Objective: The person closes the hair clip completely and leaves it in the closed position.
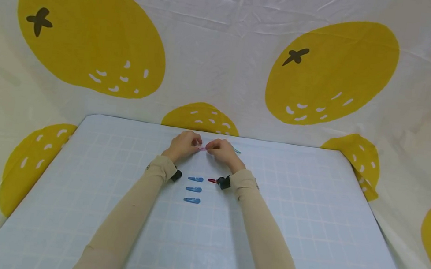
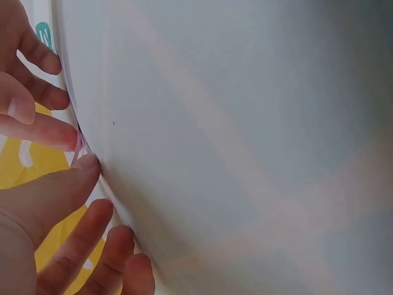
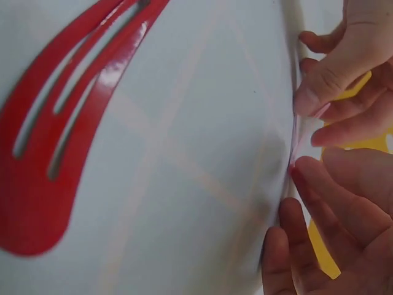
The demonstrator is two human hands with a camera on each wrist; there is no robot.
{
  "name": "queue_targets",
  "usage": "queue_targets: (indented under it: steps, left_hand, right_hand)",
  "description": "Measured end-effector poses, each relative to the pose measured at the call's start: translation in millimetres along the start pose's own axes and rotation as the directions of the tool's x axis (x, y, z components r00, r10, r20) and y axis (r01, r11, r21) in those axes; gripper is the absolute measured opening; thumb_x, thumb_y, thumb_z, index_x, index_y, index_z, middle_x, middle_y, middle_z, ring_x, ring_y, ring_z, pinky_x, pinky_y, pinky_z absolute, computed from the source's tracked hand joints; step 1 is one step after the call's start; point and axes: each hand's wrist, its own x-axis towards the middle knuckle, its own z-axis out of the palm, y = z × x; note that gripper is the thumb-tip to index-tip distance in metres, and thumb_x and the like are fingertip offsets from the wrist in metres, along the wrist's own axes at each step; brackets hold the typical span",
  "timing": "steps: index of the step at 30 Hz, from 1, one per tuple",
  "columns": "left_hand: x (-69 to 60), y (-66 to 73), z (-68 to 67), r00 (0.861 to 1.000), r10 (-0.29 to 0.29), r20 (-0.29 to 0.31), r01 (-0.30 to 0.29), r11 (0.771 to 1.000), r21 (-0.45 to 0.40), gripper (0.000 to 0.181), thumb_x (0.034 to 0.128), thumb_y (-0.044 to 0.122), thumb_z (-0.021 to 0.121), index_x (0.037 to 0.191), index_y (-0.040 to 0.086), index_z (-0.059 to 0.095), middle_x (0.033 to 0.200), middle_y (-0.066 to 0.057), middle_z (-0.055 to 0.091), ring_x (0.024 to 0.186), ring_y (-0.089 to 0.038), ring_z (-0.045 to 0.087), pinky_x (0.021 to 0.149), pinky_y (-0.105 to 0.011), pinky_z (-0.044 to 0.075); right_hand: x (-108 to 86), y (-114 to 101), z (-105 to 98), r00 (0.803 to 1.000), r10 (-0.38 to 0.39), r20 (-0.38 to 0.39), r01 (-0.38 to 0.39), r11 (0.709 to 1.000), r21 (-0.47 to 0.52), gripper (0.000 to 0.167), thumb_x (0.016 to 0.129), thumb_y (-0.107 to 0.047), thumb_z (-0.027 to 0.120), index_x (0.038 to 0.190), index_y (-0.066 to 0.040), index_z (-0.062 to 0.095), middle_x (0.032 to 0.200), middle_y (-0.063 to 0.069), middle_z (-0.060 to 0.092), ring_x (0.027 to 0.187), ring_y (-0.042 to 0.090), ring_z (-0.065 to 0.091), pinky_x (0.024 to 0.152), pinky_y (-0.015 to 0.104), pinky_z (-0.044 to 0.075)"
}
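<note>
Fingers (image 3: pixel 338 196) of the right hand (image 1: pixel 221 150) are loosely bent, with the index tip brought up to 1 end of the pink hair clip (image 1: pixel 203 149); whether that end is really pinched can't be told, since the thumb looks set back a bit in the left wrist view. The other end is held by the left hand (image 1: pixel 183 145), thumb pressed onto it, remaining fingers slack and spread. So the clip is basically bridged between the 2 hands at 12 o'clock on the tabletop (image 1: pixel 347 238), near the far edge, if 6 is taken as the wearer's side

From the pink clip, 3 blue clips (image 1: pixel 193 189) are lined up in a column at 6 o'clock, a red clip (image 3: pixel 37 215) is partly covered at 5 by the right wrist camera (image 1: pixel 224 181) in the head view, and a teal clip (image 1: pixel 236 150) can be seen at 3, just past the right hand

Imo something this slim is best steadied from the 9 o'clock end while only light, straight pressure is applied from 3, otherwise it'll probably be skidded away. That right wrist should be kept lifted too, so the red clip isn't nudged
</note>
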Motion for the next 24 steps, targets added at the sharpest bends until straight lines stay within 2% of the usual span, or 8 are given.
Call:
queue_targets:
  steps: [5,14,24]
  left_hand:
    - [-2.7,3.3,-2.9,1.0,0.025,0.003,-0.025,0.999,0.02,0.016,0.0895,0.013,0.073,0.105,0.01,0.076,0.096,-0.007,0.066,0.09,-0.025,0.058,0.081,-0.04,0.049]
    - [-2.9,4.3,-2.2,0.998,0.059,-0.031,-0.058,0.998,0.02,0.01,0.0895,0.015,0.075,0.096,0.009,0.08,0.096,-0.005,0.073,0.094,-0.024,0.063,0.088,-0.042,0.051]
    - [-0.4,1.1,-2.9,0.99,0.111,-0.086,-0.12,0.988,-0.098,0.007,0.0893,0.005,0.073,0.092,0.002,0.079,0.087,-0.008,0.073,0.083,-0.024,0.062,0.08,-0.037,0.052]
  right_hand:
    - [0.2,-0.7,-0.4,1.0,0.0,0.015,0.001,1.0,-0.02,0.02,0.099,-0.016,0.061,0.113,-0.007,0.072,0.12,0.009,0.066,0.107,0.026,0.057,0.097,0.04,0.048]
    - [1.4,0.2,0.5,1.0,0.0,0.008,0.0,1.0,-0.028,0.022,0.099,-0.015,0.06,0.115,-0.006,0.072,0.122,0.009,0.066,0.109,0.026,0.058,0.096,0.039,0.049]
    - [-2.1,-3.5,0.0,1.0,0.013,-0.021,-0.013,1.0,-0.007,0.02,0.098,-0.011,0.061,0.113,-0.004,0.072,0.118,0.01,0.067,0.105,0.026,0.058,0.094,0.039,0.049]
